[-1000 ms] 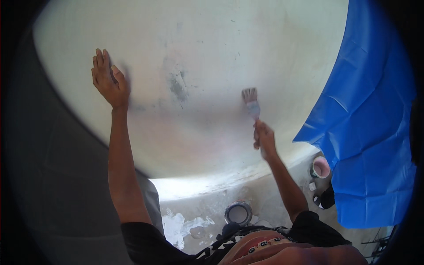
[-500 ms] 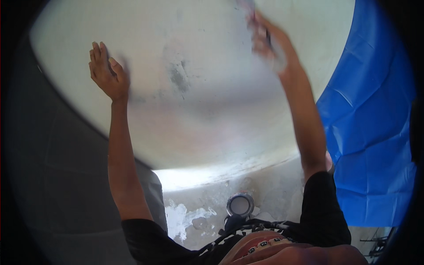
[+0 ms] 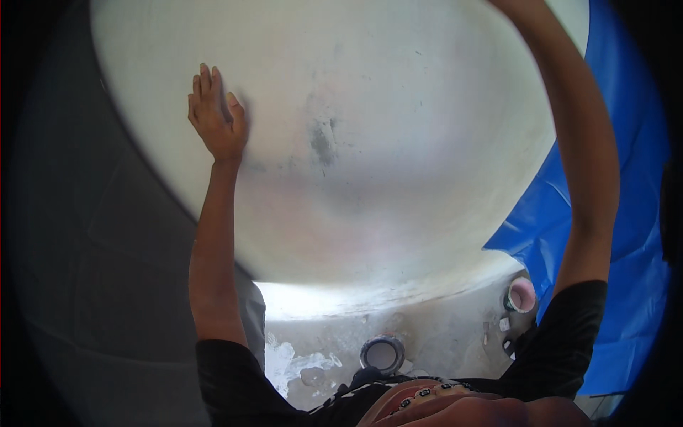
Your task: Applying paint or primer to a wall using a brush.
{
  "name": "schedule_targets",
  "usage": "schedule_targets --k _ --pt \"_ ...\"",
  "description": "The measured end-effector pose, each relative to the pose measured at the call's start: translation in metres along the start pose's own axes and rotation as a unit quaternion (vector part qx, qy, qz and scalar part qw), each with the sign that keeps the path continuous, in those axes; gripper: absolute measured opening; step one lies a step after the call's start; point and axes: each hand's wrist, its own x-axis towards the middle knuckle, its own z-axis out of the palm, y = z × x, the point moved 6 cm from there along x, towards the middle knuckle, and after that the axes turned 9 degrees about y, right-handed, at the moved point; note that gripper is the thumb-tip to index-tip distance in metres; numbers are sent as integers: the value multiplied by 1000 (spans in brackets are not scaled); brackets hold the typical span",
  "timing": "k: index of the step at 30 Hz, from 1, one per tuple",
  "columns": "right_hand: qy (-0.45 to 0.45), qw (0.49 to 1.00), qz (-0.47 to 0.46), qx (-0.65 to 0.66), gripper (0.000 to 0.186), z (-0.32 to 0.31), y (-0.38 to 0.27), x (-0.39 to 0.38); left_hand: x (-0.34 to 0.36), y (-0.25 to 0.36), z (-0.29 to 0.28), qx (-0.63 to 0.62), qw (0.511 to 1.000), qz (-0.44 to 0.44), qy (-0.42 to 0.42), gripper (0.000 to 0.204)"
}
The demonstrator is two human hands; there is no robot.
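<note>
My left hand lies flat, fingers together, against a broad white painted wall, near its left edge. A grey smudge marks the wall to the right of that hand. My right forearm reaches up along the right side and leaves the picture at the top, so my right hand and the paintbrush it held are out of view.
A blue plastic sheet hangs on the right. On the paint-spattered floor below stand a round tin with white paint and a pink-rimmed container. A dark grey wall fills the left.
My right hand has swept the brush upward from mid-wall, past the top edge and out of view. My left hand has stayed pressed on the wall.
</note>
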Motion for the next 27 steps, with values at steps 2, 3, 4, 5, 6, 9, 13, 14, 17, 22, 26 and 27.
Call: schedule_targets --k 2,3,4,5,6,9,13,14,17,22,26,27 --pt "-63 944 272 175 39 33 -31 -16 -3 -20 -20 29 999 2 -18 53" --pt "-59 997 43 -36 24 62 -31 -20 -1 -14 -13 19 1000 -1 -15 53" --pt "-24 997 -8 -77 17 70 -45 -32 -1 -15 -11 16 1000 -6 -16 54" --pt "10 992 -61 -113 11 74 -60 -44 -2 -17 -10 17 1000 -12 -17 55" --pt "10 992 -64 -111 11 83 -68 -54 -2 -19 -8 20 1000 -15 -17 55" --pt "-106 980 -52 -162 10 98 -86 -80 -4 -18 -9 22 1000 2 -14 58" --pt "-99 944 -150 -276 33 82 -107 -140 -1 -14 -12 22 999 9 -45 60" --pt "-95 943 -151 -281 33 78 -109 -152 -3 -10 -15 14 997 11 -69 60" --pt "-158 962 -105 -197 41 80 -97 -153 -4 -11 -21 6 997 9 -81 63" --pt "-87 973 -155 -145 42 77 -118 -85 -10 -21 -25 7 996 -5 -93 64" --pt "287 922 -221 133 12 47 -78 1 -7 -16 -19 10 996 5 -84 64" --pt "230 929 -203 207 13 39 -56 28 -8 -17 -20 9 996 2 -85 64"
